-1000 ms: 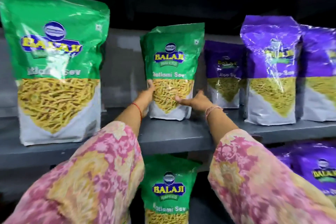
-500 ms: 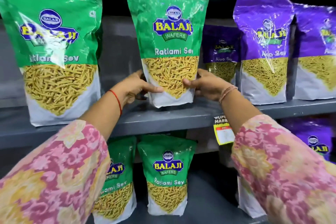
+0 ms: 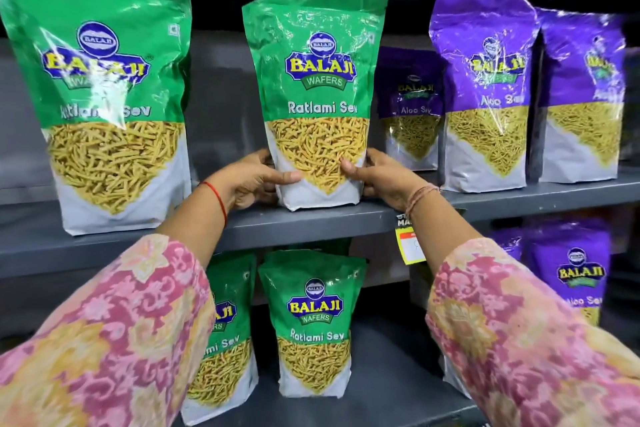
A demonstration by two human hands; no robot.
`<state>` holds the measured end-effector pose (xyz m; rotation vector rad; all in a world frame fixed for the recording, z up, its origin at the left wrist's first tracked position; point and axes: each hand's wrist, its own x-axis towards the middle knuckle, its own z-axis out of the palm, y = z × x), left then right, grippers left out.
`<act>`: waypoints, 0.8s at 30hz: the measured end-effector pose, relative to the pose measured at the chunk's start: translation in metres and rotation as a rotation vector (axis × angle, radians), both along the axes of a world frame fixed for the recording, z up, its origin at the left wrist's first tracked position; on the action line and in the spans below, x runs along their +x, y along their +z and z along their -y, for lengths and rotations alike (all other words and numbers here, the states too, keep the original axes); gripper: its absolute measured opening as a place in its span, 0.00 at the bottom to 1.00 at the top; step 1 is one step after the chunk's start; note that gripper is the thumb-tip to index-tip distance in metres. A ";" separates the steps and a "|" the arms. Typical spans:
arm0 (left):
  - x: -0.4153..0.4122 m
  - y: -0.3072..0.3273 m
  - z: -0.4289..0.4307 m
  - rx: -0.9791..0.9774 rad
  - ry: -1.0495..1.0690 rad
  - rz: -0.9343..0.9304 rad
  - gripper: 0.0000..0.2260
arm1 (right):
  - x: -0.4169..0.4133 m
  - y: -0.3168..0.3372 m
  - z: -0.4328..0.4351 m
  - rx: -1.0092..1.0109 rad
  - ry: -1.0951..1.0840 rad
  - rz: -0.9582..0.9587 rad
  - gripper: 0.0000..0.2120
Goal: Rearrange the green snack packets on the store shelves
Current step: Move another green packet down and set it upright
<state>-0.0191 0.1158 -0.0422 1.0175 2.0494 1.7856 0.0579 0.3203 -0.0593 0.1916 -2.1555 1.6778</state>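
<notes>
A green Ratlami Sev packet (image 3: 317, 80) stands upright near the front of the upper grey shelf (image 3: 311, 224). My left hand (image 3: 254, 178) grips its lower left side and my right hand (image 3: 379, 177) grips its lower right side. A second, larger-looking green packet (image 3: 104, 97) stands to the left on the same shelf. On the lower shelf a green packet (image 3: 313, 319) stands in the middle, and another green packet (image 3: 225, 350) beside it is partly hidden by my left sleeve.
Purple Aloo Sev packets (image 3: 485, 90) stand to the right on the upper shelf, one (image 3: 410, 107) set further back. More purple packets (image 3: 571, 274) are on the lower shelf at right. A yellow price tag (image 3: 410, 246) hangs from the upper shelf edge.
Both hands have drawn the middle green packet from the back of the upper shelf to its front edge and set it lower. The view has shifted, showing more of the lower shelf.
</notes>
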 end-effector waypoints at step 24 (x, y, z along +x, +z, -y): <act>0.067 -0.219 0.122 0.243 0.860 -0.291 0.07 | 0.022 -0.221 0.144 0.231 -0.219 -0.184 0.17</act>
